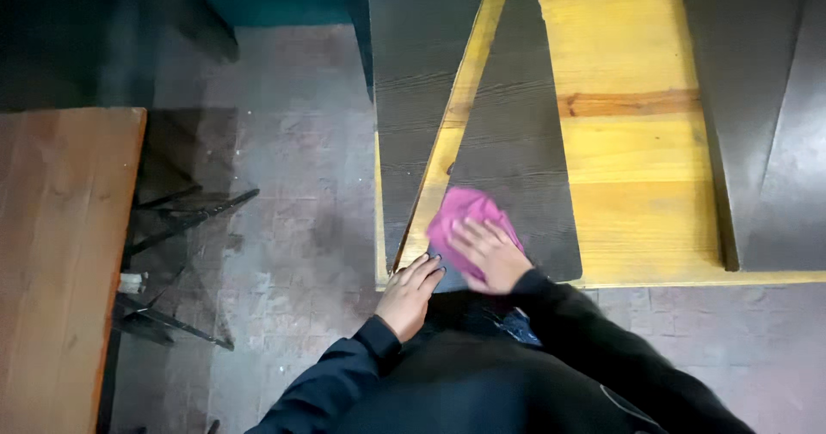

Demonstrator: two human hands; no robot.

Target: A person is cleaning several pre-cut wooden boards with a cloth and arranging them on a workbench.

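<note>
Both hands flat, right hand (486, 258) on pink cloth (465, 215)

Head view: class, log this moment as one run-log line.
right hand: pressing pink cloth on dark panel | left hand: flat on panel's near edge | yellow table beneath

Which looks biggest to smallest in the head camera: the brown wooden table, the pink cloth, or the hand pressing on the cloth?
1. brown wooden table
2. pink cloth and right hand: they look about alike, so no ranking between them.
</note>
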